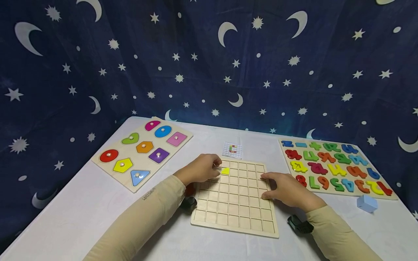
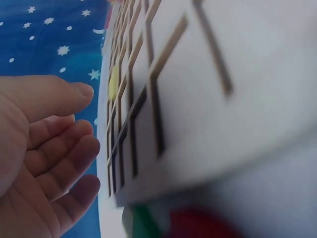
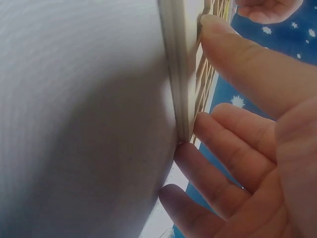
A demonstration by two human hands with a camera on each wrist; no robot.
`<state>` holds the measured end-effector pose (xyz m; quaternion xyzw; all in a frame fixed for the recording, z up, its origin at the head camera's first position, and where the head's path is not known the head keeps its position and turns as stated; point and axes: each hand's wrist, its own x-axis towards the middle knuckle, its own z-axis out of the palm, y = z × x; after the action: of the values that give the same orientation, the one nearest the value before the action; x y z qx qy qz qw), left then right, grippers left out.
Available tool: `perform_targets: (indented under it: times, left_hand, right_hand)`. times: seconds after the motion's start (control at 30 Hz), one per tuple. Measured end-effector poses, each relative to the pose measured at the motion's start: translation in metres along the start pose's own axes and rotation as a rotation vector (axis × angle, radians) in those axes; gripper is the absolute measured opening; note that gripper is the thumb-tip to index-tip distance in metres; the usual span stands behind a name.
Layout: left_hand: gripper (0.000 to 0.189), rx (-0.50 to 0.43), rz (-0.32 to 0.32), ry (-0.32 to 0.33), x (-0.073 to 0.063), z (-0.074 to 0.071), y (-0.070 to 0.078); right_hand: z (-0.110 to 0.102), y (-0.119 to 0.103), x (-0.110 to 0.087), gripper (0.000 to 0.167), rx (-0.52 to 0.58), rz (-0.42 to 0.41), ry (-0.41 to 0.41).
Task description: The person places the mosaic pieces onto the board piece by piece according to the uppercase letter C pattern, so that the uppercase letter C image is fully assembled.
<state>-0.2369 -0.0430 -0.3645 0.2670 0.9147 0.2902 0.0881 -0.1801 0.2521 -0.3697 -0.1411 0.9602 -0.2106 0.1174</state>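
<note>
A square wooden grid board [image 1: 233, 209] lies on the table in front of me. One small yellow piece [image 1: 225, 170] sits in a cell near its upper left corner. My left hand [image 1: 203, 168] hovers over the board's left side, just beside that piece. In the left wrist view its fingers [image 2: 74, 153] bend loosely, with nothing seen between them and the thumb. On the board's right edge rests my right hand [image 1: 287, 190], thumb and fingers spread apart. The right wrist view shows its fingertips [image 3: 185, 151] touching the board's side and the thumb on top.
Behind the board lies a small printed pattern card [image 1: 232, 149]. A shape puzzle [image 1: 130, 165] is at left, a number puzzle [image 1: 339, 166] at right with a light blue block [image 1: 367, 203] before it. A red thing [image 1: 190, 190] is partly hidden under my left wrist.
</note>
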Motion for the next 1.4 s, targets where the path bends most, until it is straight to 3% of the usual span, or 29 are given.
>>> perform_targets:
  times: [0.63,0.93,1.4]
  left_hand:
    - [0.034,0.002,-0.216,0.009,-0.028,-0.030,-0.035]
    - [0.032,0.009,-0.265,0.005,-0.038,-0.033,-0.050]
    - [0.023,0.022,-0.275,0.015,-0.040,-0.032,-0.059]
  right_hand:
    - [-0.002,0.001,-0.001,0.070,0.000,-0.001,0.005]
    - [-0.001,0.001,0.000,0.069,-0.002,-0.004,0.007]
    - [0.001,0.001,0.002,0.069,0.003,0.012,0.000]
